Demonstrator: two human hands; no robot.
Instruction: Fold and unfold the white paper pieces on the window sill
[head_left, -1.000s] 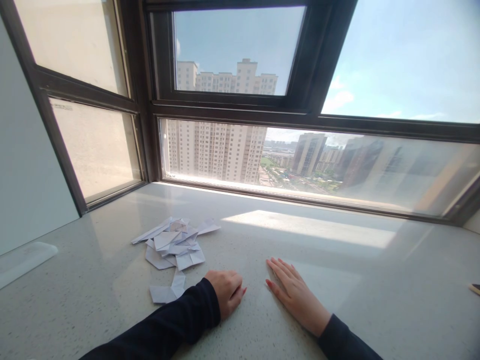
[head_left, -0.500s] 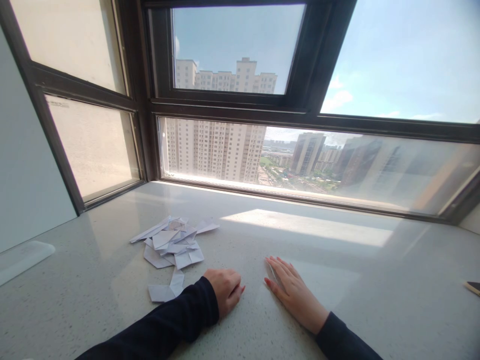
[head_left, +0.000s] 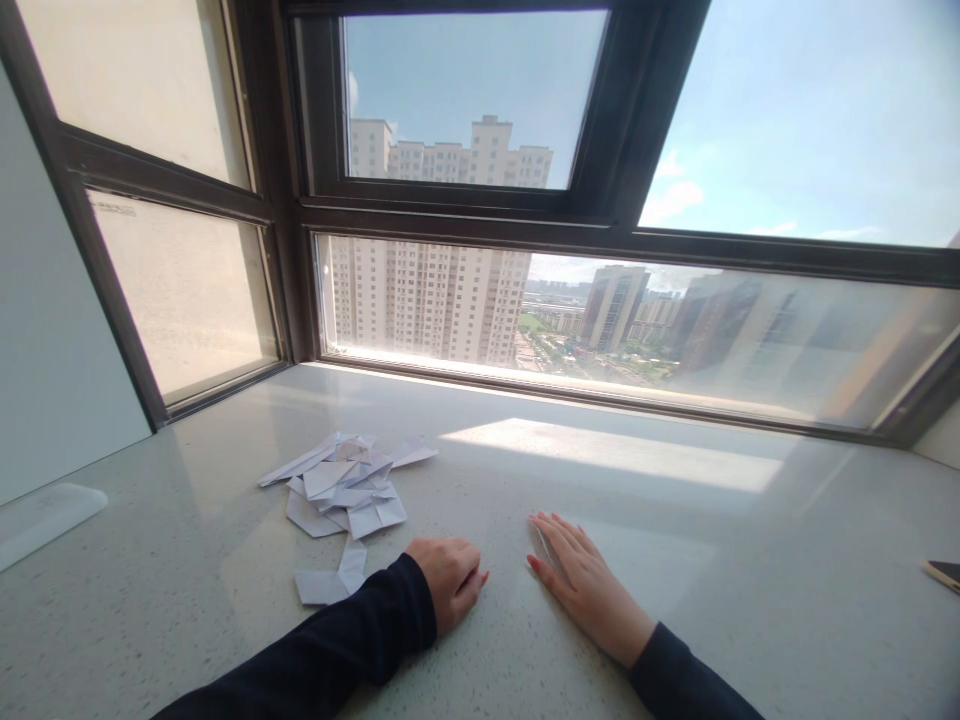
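My left hand (head_left: 448, 585) rests on the speckled white sill in a loose fist, knuckles up, and nothing shows between its fingers. To its right lies my right hand (head_left: 581, 580), flat with fingers stretched out and palm down. A thin pale edge (head_left: 545, 543) shows between the thumb and forefinger of that hand; the rest of it is hidden, and I cannot tell what it is. Beyond my left wrist sits a loose heap of folded white paper pieces (head_left: 345, 485). Nearer the left sleeve, one folded paper piece (head_left: 322, 587) lies partly against the arm.
The speckled sill (head_left: 675, 560) runs to dark-framed windows (head_left: 465, 220) at the back and left. A whitish translucent object (head_left: 52, 520) lies at the left edge. At the far right, a dark flat item with a pale edge (head_left: 943, 574) is cut off by the frame.
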